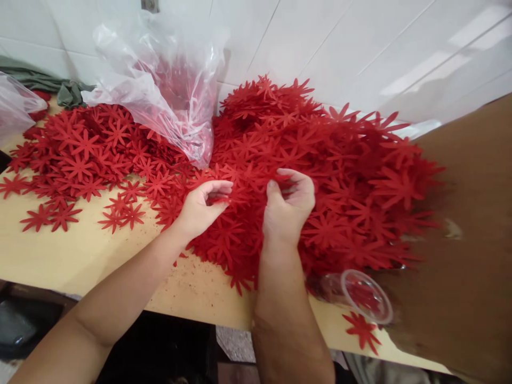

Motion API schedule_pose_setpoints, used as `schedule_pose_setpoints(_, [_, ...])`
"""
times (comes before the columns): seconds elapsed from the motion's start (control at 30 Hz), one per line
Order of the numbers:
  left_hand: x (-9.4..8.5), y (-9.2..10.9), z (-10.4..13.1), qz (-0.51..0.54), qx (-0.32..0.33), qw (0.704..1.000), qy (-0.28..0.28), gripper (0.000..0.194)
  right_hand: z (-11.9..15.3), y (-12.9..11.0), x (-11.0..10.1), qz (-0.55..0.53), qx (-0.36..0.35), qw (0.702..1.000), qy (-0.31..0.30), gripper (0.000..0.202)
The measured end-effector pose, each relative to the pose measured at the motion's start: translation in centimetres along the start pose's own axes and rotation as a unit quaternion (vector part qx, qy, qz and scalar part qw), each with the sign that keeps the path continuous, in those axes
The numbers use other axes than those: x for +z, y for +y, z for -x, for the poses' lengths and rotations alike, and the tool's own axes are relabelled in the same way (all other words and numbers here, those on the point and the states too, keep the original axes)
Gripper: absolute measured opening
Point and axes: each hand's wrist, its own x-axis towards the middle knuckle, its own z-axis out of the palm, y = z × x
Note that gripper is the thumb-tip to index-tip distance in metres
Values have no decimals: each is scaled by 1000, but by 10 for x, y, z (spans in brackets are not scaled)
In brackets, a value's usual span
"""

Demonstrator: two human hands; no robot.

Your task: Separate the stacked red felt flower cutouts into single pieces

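Red flower-shaped cutouts with long narrow petals lie in a big heap. Over the heap's near middle, my left hand has its thumb and fingers closed around a red cutout, mostly hidden against the similar pieces behind. A short gap to the right, my right hand curls its fingers and thumb on red cutout petals. Whether both hands grip the same piece I cannot tell. A lower pile of the same cutouts spreads to the left.
A clear plastic bag stands behind the heap, against the white wall. Brown cardboard borders the right side. A clear plastic cup lies near the table's front edge, beside a single cutout. Red scraps dot the tabletop.
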Motion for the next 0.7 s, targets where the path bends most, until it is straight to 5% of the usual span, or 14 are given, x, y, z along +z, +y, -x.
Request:
schedule_pose_setpoints(0.2, [-5,5,1,-55,72,996,-8,46,-2,3,1,50,-24,998,-38,18])
schedule_pose_setpoints(0.37, [-9,10,-2,-6,41,999,23,30,-9,-16,-21,160,-94,979,-87,30])
schedule_pose_setpoints(0.6, [-18,3,-13,-2,48,990,129,23,41,-47,-46,301,-230,862,-336,34])
schedule_pose_setpoints(0.7, [-22,1,-16,-9,57,988,142,24,59,-38,-46,320,-239,844,-358,11])
